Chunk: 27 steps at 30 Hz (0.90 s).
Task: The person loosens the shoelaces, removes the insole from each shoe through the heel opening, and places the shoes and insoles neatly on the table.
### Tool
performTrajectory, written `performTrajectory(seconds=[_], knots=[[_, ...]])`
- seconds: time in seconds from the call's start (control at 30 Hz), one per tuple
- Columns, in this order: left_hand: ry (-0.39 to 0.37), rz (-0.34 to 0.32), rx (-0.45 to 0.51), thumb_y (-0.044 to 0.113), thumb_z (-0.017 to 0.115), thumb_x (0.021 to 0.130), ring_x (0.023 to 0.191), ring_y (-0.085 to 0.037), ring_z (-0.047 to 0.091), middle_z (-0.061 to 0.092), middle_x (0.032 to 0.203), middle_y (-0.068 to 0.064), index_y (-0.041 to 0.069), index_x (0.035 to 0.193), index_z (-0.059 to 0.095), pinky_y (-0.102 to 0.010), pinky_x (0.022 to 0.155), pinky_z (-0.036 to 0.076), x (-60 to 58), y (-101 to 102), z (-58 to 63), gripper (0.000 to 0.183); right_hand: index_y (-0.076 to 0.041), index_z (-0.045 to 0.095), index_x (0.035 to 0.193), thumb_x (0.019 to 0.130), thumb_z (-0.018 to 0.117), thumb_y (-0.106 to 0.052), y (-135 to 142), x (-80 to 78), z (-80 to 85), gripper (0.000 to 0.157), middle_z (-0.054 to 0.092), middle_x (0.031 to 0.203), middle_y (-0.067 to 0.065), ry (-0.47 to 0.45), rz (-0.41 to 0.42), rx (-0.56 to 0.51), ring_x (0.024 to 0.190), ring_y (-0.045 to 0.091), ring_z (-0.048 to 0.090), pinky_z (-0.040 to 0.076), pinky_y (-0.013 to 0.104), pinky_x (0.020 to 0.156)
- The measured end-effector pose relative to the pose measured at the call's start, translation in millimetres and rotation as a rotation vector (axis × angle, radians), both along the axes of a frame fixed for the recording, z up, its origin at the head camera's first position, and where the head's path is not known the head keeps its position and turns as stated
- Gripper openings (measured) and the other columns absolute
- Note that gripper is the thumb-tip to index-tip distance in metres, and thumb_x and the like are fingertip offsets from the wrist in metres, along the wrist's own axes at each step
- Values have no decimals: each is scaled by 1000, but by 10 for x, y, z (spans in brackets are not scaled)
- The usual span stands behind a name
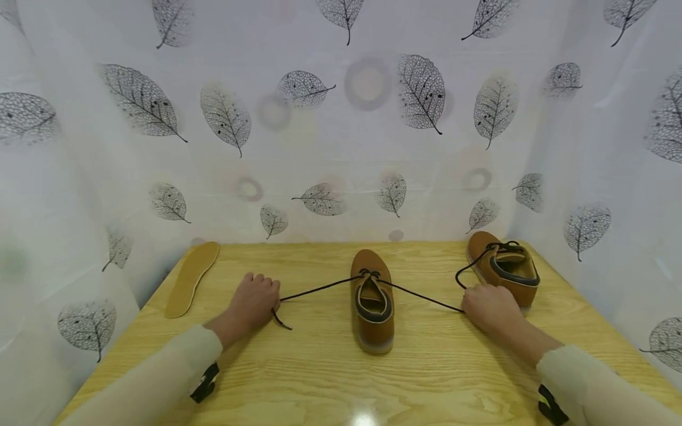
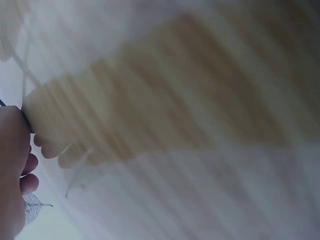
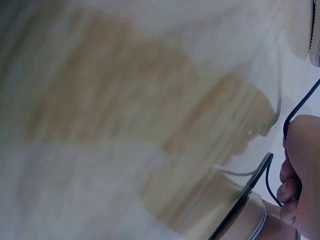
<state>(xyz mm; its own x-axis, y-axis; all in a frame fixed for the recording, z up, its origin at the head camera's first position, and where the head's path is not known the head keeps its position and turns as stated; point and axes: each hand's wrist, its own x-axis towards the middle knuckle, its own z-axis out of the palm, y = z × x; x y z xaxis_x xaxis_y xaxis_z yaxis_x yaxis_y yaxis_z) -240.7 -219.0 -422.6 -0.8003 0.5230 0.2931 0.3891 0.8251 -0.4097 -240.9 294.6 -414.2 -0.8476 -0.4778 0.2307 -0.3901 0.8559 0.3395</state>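
Observation:
A brown lace-up shoe (image 1: 375, 334) stands mid-table, toe pointing away, its black laces (image 1: 319, 289) crossed at the tongue and stretched out to both sides. My left hand (image 1: 254, 299) grips the left lace with curled fingers, and a short tail dangles below it. On the other side my right hand (image 1: 491, 305) grips the right lace in a fist. From that fist a length of black lace (image 1: 456, 276) curves up to the second brown shoe (image 1: 514, 291), just behind the hand. In the right wrist view, curled fingers (image 3: 287, 192) close round the black lace.
A tan insole (image 1: 192, 278) lies at the table's left edge, beyond my left hand. The wood-grain table (image 1: 298, 378) is bordered at the back and sides by a white curtain (image 1: 330, 142) with leaf prints.

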Motion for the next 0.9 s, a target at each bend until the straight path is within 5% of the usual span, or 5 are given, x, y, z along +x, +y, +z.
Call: performTrajectory(seconds=[0.2,0.7,0.9], knots=[[-36,42,29,27,70,90,70,-24,54,62,79,-7,6,91,62,-41,70,40,78,-171,20,23,-14,56,63,90,58,0,42,49,35,31,55,63,3,-96,-46,-50,55,22,57,48,43,44],[-18,129,73,23,65,91,73,-27,56,64,81,-10,4,93,65,-44,69,40,158,-534,48,19,-12,60,66,91,59,-2,134,89,48,27,52,63,5,-110,-42,-38,57,23,56,47,42,44],[40,117,85,21,68,88,69,-26,54,58,74,-7,8,80,61,-41,65,38,175,-628,46,17,-10,60,69,91,59,-1,130,95,60,23,52,66,6,-111,-50,-50,59,24,56,47,43,44]])
